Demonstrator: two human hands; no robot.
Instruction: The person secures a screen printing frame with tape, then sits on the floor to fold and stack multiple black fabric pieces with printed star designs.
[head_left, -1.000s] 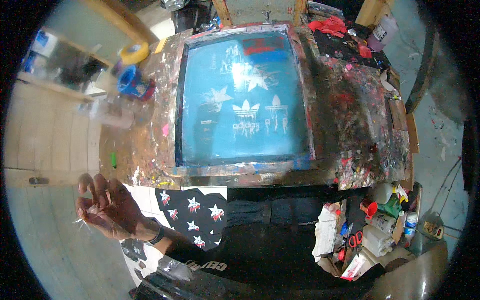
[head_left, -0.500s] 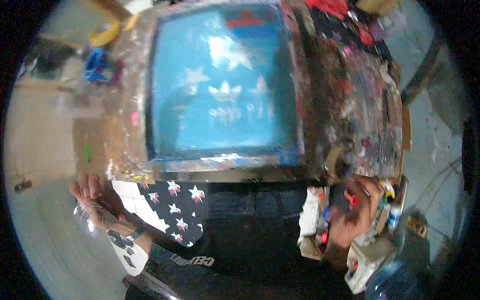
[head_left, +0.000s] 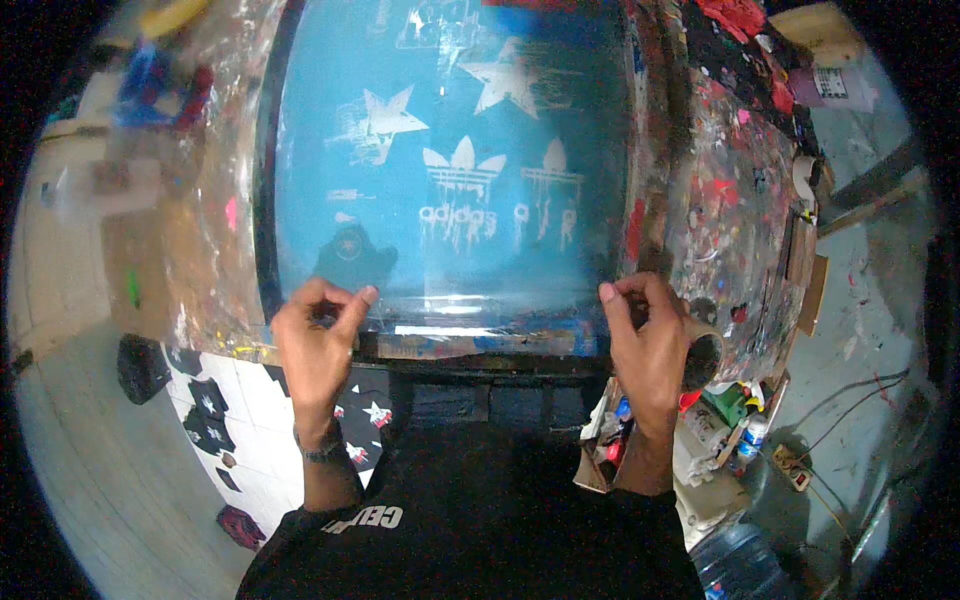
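Tape [head_left: 480, 312]: clear strip stretched along the blue screen's [head_left: 450, 170] near edge on the worktop [head_left: 740, 200].
Hands: left [head_left: 318, 345] and right [head_left: 650, 340] each pinch an end.
Handling: light, thin, sticky; likely creases, so grip the ends.

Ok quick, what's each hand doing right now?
Left hand: fingers pinched on the clear tape strip along the blue screen.
Right hand: pinching the strip's other end, tape roll on it.
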